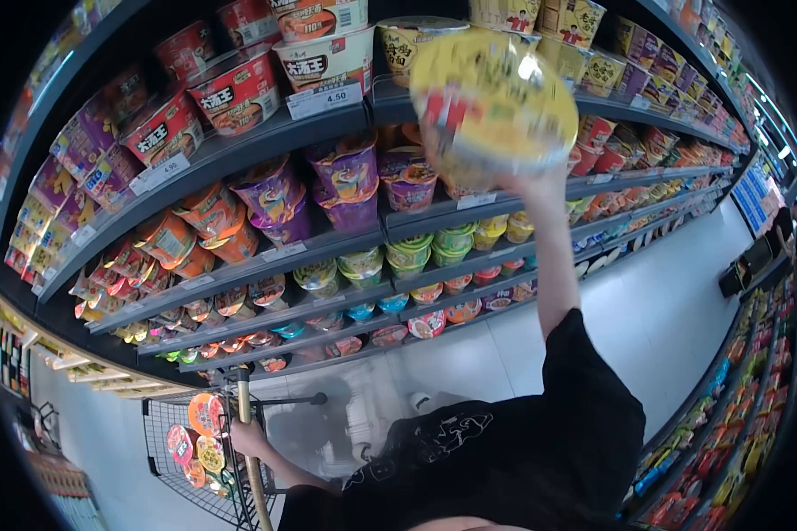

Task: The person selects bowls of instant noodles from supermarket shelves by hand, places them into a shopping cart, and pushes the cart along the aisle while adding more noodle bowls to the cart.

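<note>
firstly, one yellow tub: round, wide, lid tilted toward the viewer; lid yellow with dark marks and a red patch, edge pale and glossy with a bright glint; lettering blurred past reading. location: raised in front of the upper shelves. right hand: gripped it from below, fingers mostly hidden. left hand: closed around the tan cart handle, low and well apart from the right.

wire cart: black mesh, holding several round packs with orange, red and yellow lids.

legible matter: red tubs marked 大汤王; white tub with the same name and the figure 110; price card reading 4.50. second price card: apparently 4.90. remaining small print: too fine to read.

shelving: dark, several tiers, curved by the lens; purple tubs on the second tier, green tubs beneath.

floor: pale, shiny, tiled. opposite shelf: crowded with coloured packets, lower right. ceiling lights: bright strips, upper right.
</note>
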`<state>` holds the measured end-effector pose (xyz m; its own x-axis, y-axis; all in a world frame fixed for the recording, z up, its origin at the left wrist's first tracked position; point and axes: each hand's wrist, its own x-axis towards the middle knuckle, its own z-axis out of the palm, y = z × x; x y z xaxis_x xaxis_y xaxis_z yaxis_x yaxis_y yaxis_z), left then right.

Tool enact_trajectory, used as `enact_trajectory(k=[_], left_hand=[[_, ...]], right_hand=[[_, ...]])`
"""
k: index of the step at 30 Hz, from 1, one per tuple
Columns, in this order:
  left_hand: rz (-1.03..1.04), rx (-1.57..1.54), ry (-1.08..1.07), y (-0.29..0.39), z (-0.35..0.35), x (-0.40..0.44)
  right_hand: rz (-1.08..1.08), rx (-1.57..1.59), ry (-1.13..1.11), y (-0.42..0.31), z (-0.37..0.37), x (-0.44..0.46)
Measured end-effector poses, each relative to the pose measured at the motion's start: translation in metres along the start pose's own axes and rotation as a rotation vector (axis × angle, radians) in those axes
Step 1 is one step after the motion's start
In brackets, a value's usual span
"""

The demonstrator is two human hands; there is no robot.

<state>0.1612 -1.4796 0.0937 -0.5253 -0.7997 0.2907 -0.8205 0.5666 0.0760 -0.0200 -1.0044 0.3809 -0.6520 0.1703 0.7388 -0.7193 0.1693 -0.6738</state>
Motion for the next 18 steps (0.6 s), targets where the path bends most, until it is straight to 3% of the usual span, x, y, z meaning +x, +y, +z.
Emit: enact_trajectory(k=[2, 3, 7, 12, 14, 15, 18], left_hand=[[0.014, -0.001, 0.009, 0.013, -0.003, -0.011], [-0.002, -0.032, -0.001, 0.018, -0.003, -0.015], [-0.035, -0.035, -0.016, 0.042, -0.015, -0.034], [-0.064, -0.031, -0.023, 0.061, -0.017, -0.047], [-0.087, -0.028, -0.035, 0.067, -0.016, -0.05], [-0.069, -0.032, -0.042, 0.069, -0.016, -0.052], [-0.063, -0.042, -0.046, 0.072, -0.013, -0.056]], right_hand=[[-0.022, 0.182, 0.038, -0.004, 0.001, 0.054], [-0.054, 0.251, -0.063, 0.0, -0.002, 0.081], [-0.018, 0.301, -0.11, 0.009, 0.009, 0.158], [0.069, 0.157, -0.125, 0.009, 0.008, 0.195], [0.24, 0.222, -0.212, 0.016, 0.008, 0.209], [0.188, 0.432, -0.166, 0.001, 0.018, 0.201], [0.167, 0.454, -0.263, 0.015, 0.02, 0.218]])
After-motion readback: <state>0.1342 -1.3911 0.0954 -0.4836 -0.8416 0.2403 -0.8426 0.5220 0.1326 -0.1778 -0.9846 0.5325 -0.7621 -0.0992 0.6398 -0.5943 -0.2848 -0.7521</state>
